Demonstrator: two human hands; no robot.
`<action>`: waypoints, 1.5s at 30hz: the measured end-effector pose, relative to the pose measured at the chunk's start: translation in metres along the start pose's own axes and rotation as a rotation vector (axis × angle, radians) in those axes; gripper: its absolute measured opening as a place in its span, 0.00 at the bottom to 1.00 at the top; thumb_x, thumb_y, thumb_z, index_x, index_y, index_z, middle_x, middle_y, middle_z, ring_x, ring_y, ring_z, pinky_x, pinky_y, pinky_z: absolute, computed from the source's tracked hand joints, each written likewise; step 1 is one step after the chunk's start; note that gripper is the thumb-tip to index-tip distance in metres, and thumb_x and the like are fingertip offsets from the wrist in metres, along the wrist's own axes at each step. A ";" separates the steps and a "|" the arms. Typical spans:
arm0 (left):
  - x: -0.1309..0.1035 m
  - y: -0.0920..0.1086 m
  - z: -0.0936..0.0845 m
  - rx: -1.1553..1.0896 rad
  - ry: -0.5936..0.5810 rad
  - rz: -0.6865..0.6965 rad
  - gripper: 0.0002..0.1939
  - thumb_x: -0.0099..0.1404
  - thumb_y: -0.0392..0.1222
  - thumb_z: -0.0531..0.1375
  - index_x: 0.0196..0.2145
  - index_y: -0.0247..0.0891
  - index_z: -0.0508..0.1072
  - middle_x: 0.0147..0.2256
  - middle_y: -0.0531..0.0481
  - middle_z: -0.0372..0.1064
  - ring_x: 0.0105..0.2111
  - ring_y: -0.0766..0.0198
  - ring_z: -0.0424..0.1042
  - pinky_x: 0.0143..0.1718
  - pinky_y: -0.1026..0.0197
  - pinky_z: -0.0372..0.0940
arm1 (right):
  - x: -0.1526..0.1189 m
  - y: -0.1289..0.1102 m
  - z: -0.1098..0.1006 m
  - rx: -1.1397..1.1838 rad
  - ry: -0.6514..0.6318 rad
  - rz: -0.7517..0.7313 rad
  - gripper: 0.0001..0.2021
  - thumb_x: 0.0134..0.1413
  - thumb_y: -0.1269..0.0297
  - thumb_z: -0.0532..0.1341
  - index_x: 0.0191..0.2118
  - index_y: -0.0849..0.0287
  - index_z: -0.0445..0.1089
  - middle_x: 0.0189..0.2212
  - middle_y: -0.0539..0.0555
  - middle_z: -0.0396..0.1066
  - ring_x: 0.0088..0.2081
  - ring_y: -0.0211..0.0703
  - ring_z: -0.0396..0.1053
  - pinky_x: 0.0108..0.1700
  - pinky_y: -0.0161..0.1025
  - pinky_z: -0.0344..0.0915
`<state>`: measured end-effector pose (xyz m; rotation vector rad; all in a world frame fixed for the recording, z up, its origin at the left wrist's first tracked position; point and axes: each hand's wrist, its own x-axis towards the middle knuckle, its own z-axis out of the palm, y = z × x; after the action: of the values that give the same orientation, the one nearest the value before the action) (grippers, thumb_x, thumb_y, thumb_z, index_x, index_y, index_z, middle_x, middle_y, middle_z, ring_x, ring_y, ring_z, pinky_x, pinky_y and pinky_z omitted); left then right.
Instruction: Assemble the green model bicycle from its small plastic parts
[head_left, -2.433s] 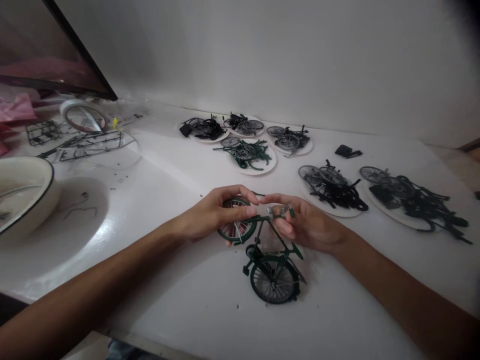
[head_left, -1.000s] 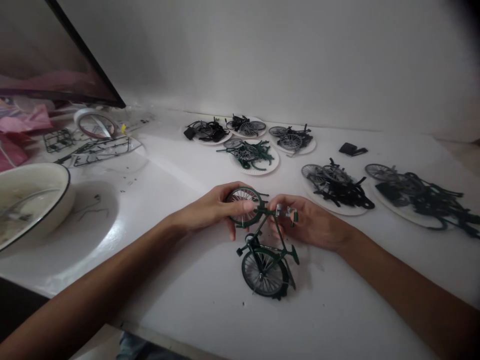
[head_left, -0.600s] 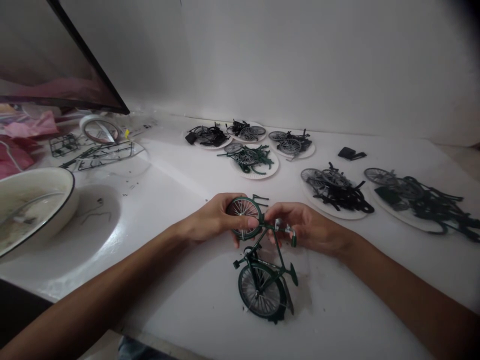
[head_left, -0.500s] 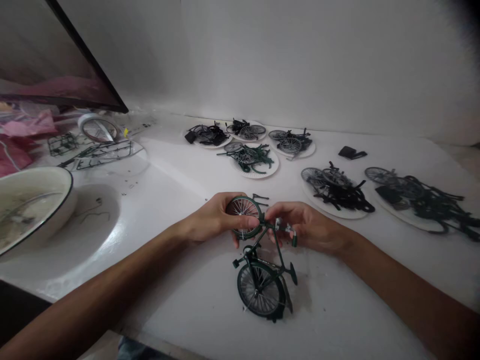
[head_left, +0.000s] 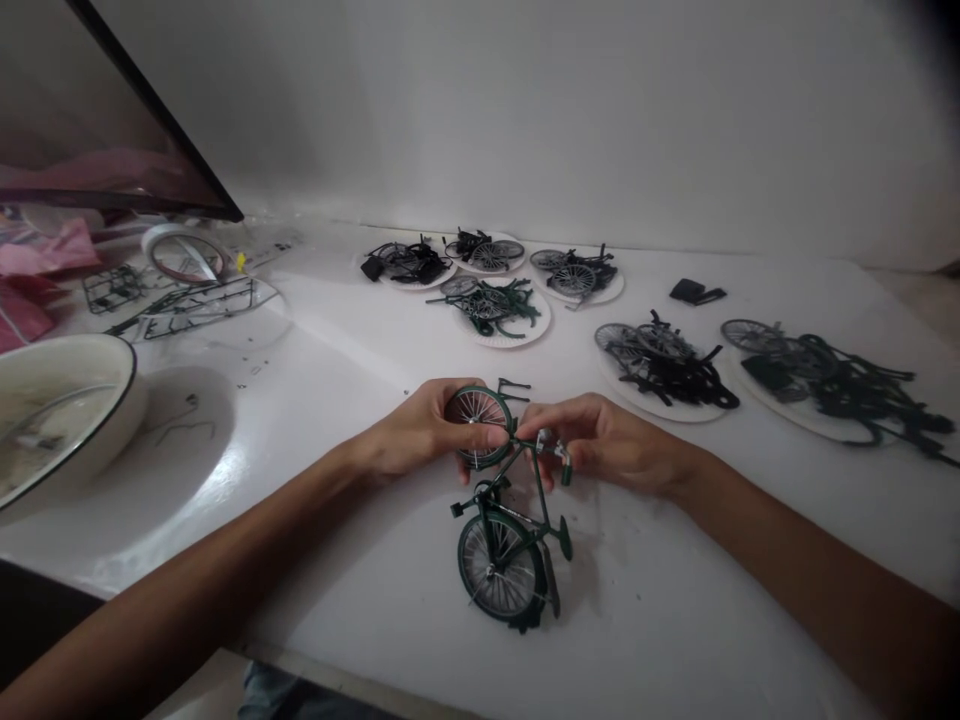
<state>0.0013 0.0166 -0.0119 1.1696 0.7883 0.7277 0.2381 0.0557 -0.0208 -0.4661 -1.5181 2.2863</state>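
Left hand [head_left: 420,435] pinching front wheel [head_left: 478,425], right hand [head_left: 611,440] gripping handlebar [head_left: 553,455]: I log green bicycle [head_left: 506,530] mid-frame nearly assembled, loose bracket [head_left: 513,386] unfitted.

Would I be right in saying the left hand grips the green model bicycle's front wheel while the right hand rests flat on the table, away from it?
Not quite: the head view shows the right hand pinching the handlebar, not resting flat. The left hand does grip the front wheel of the green model bicycle.

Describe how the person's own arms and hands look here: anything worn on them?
Both forearms are bare up to the frame edge, with no sleeves in view. The left hand and right hand show no gloves, rings, watch or bracelets. No markings are visible in this dim light.
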 end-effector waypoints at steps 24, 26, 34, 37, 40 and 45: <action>0.005 0.024 -0.034 0.051 0.374 0.438 0.21 0.68 0.58 0.55 0.46 0.37 0.68 0.38 0.44 0.70 0.33 0.64 0.72 0.27 0.64 0.69 | 0.009 0.010 0.028 -0.262 0.536 -0.127 0.10 0.57 0.57 0.65 0.38 0.59 0.75 0.32 0.52 0.72 0.31 0.38 0.68 0.33 0.36 0.68; 0.003 0.026 -0.047 0.132 0.370 0.449 0.28 0.71 0.64 0.44 0.47 0.36 0.68 0.41 0.41 0.71 0.37 0.61 0.72 0.32 0.61 0.70 | 0.010 0.011 0.020 -0.115 0.647 -0.232 0.09 0.57 0.57 0.65 0.37 0.57 0.75 0.33 0.52 0.73 0.33 0.40 0.70 0.34 0.36 0.69; -0.004 0.018 -0.064 1.090 0.384 0.375 0.10 0.68 0.44 0.58 0.42 0.37 0.74 0.39 0.45 0.73 0.37 0.62 0.71 0.37 0.60 0.65 | 0.014 0.003 -0.007 -0.112 0.974 -0.535 0.09 0.58 0.52 0.63 0.36 0.51 0.67 0.35 0.51 0.71 0.39 0.47 0.74 0.32 0.42 0.74; -0.002 0.014 -0.066 1.146 0.397 0.358 0.09 0.69 0.37 0.54 0.43 0.37 0.74 0.40 0.46 0.73 0.37 0.64 0.70 0.38 0.61 0.64 | 0.015 0.006 -0.010 -0.170 0.997 -0.467 0.12 0.58 0.51 0.64 0.36 0.53 0.68 0.33 0.50 0.69 0.33 0.45 0.73 0.27 0.41 0.73; 0.000 0.010 -0.071 1.174 0.433 0.347 0.10 0.69 0.33 0.52 0.42 0.36 0.73 0.39 0.46 0.73 0.37 0.65 0.70 0.39 0.61 0.64 | 0.017 0.010 -0.012 -0.205 0.983 -0.406 0.14 0.53 0.52 0.67 0.39 0.53 0.69 0.33 0.50 0.70 0.30 0.44 0.73 0.24 0.40 0.73; -0.003 0.011 -0.078 1.225 0.388 0.323 0.09 0.68 0.33 0.54 0.44 0.37 0.73 0.41 0.48 0.74 0.37 0.65 0.71 0.38 0.62 0.65 | 0.018 0.012 -0.012 -0.245 0.949 -0.370 0.16 0.49 0.56 0.71 0.42 0.51 0.68 0.37 0.52 0.73 0.35 0.48 0.74 0.31 0.44 0.77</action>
<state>-0.0668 0.0567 -0.0160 2.3308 1.4792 0.7396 0.2264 0.0695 -0.0379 -1.0425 -1.2160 1.2725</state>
